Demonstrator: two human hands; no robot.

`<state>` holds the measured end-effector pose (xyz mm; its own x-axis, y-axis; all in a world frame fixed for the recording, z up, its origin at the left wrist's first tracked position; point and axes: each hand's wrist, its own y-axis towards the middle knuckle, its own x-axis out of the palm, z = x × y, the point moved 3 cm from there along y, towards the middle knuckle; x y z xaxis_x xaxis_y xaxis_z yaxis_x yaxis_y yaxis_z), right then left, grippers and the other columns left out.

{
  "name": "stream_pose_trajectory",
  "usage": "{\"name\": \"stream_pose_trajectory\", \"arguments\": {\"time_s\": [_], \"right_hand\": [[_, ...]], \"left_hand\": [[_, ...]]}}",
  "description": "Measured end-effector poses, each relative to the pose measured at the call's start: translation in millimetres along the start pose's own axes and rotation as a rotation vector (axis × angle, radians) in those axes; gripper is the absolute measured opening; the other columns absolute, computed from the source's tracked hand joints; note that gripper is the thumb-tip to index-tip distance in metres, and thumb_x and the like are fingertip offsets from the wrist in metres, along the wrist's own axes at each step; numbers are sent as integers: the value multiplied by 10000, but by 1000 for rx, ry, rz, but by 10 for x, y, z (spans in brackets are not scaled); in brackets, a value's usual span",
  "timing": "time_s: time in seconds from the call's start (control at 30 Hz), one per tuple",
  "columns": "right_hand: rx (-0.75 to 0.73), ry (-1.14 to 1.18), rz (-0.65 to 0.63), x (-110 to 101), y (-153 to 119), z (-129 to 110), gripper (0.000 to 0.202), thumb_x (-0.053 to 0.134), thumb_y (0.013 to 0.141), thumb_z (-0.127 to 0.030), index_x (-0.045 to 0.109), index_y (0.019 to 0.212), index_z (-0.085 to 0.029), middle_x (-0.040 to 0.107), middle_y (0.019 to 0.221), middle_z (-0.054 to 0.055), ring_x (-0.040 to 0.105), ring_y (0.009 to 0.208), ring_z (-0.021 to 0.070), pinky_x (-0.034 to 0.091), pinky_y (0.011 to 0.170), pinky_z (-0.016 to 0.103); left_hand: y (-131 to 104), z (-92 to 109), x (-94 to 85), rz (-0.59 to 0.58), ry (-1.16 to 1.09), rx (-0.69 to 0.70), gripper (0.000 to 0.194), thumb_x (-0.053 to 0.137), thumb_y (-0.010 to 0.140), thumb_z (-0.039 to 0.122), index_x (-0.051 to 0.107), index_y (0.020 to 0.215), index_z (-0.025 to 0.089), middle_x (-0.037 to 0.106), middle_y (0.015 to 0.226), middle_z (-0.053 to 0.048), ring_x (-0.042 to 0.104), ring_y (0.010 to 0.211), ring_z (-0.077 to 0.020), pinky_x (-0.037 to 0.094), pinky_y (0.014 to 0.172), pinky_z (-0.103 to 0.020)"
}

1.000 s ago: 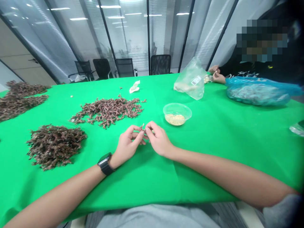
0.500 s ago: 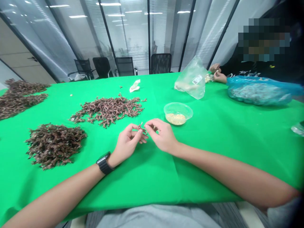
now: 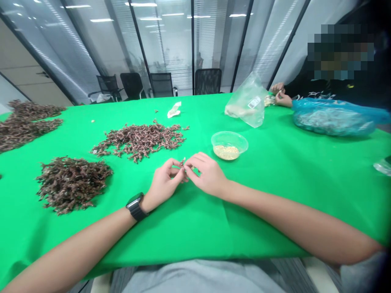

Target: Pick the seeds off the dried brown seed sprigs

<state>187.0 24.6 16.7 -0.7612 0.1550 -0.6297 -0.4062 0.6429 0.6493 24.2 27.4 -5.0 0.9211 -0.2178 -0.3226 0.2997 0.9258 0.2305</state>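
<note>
My left hand [image 3: 167, 179], with a black watch on its wrist, pinches a small brown dried piece [image 3: 183, 162] over the middle of the table. My right hand [image 3: 207, 174] meets it there, thumb and fingertips closed at the same piece; most of the piece is hidden by the fingers. Just beyond my right hand stands a clear round bowl [image 3: 241, 147] holding small yellowish bits. A loose pile of brown dried pieces [image 3: 142, 140] lies beyond my left hand, and a denser, darker pile [image 3: 73, 183] lies to its left.
More brown piles [image 3: 29, 122] lie at the far left. A white scrap [image 3: 174, 110], a clear plastic bag [image 3: 249, 103] and a blue bag [image 3: 334, 118] rest on the green cloth [image 3: 275, 162]. Across the table at right, another person's hands [image 3: 282, 97] hold something small.
My fingertips have drawn closer together around the small piece, which shows less now. The view has shifted slightly; piles and bowl stay in place.
</note>
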Motion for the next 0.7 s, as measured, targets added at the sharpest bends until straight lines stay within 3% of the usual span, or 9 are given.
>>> {"name": "stream_pose_trajectory", "arguments": {"time_s": [0.5,0.7], "right_hand": [[11,-31,-30,13,-17,9,125,525,945,-183,634,886,-203,679,924,71,595,914,208,477,846,343],[74,36,-10,17,-15,32,133,512,948,-174,634,899,-197,664,908,59,605,865,180,478,786,298]], "left_hand": [[-16,62,-32,4,284,69,195,593,923,394,565,1011,222,781,780,5,725,677,-179,512,669,-252],[-16,40,-60,-15,427,164,284,554,955,395,579,1184,230,797,911,-7,752,792,-194,535,725,-262]]}}
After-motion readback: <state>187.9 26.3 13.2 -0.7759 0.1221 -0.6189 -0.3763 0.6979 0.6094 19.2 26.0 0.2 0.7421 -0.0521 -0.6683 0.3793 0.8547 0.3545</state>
